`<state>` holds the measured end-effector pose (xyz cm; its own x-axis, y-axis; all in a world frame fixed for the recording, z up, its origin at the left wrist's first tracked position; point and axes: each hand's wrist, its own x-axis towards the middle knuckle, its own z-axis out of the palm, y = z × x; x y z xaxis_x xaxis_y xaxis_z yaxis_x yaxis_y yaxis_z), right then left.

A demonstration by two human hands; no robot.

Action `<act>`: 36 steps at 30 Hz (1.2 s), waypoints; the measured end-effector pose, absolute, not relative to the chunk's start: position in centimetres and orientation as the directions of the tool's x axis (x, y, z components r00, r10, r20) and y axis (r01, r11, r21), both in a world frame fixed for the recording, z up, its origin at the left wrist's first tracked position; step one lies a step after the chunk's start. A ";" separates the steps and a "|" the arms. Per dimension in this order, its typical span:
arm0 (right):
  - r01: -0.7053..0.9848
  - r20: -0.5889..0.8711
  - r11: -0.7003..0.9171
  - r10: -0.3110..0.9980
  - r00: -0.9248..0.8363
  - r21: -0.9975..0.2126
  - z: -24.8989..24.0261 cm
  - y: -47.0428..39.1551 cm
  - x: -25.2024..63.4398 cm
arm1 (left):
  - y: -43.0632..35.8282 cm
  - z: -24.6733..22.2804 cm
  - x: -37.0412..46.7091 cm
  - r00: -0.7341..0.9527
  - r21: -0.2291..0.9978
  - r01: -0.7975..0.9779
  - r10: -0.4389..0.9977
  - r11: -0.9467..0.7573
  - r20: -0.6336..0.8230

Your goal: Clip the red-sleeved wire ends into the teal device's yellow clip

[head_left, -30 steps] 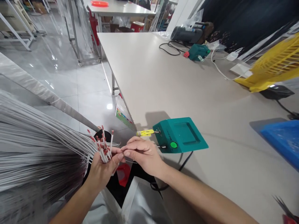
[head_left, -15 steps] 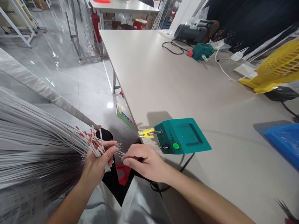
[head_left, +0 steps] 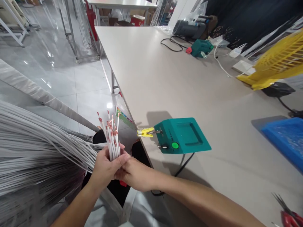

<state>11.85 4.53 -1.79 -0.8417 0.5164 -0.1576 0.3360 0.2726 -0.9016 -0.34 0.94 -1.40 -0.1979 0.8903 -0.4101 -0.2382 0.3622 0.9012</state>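
My left hand [head_left: 106,167] is wrapped round a bundle of white wires [head_left: 113,138] whose reddish, copper-coloured ends point up. My right hand [head_left: 136,173] presses against the left from below and the right, its fingers curled at the lower part of the bundle and largely hidden. Left of the hands, a thick mass of long white wires [head_left: 47,142] runs toward the bundle. On the table to the right stands a green device [head_left: 187,135] with a lit green button [head_left: 175,145] and a yellow clip [head_left: 145,132] at its front.
The pale table [head_left: 151,69] fills the right side. It bears a blue tray [head_left: 284,138], red-handled scissors or tweezers [head_left: 287,211], a yellow fan [head_left: 274,66], a second green device [head_left: 201,48] and cables. A plastic-wrapped rail [head_left: 49,97] crosses at left.
My right hand has moved left from the thin wire ends to the bundle, against my left hand. The bundle now stands more upright, its ends higher and further right. The view has shifted slightly.
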 end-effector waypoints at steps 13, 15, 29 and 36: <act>0.480 -0.098 0.329 0.735 -0.670 -0.814 -0.1 5.8 13.2 | 1.2 -2.8 -0.7 -0.387 0.928 -0.274 0.855 0.252 -0.346; 0.404 0.018 0.296 0.824 -0.566 -0.866 -0.1 5.9 13.2 | 1.0 -2.6 -0.7 -0.323 0.927 -0.243 0.878 0.284 -0.354; 0.121 -0.086 -0.034 0.883 -0.460 -0.992 -1.4 6.0 12.9 | 0.7 -2.8 -0.9 -0.447 0.930 -0.280 0.825 0.238 -0.346; -0.008 -0.078 -0.095 0.860 -0.505 -0.995 -1.9 6.6 12.8 | 0.5 -2.0 -0.1 -0.308 0.942 -0.196 0.894 0.274 -0.324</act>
<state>12.78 6.59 -1.91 -0.5049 0.8597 -0.0777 -0.0079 -0.0946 -0.9955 -0.13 0.46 -2.00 -0.3080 0.8944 -0.3242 -0.1964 0.2736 0.9416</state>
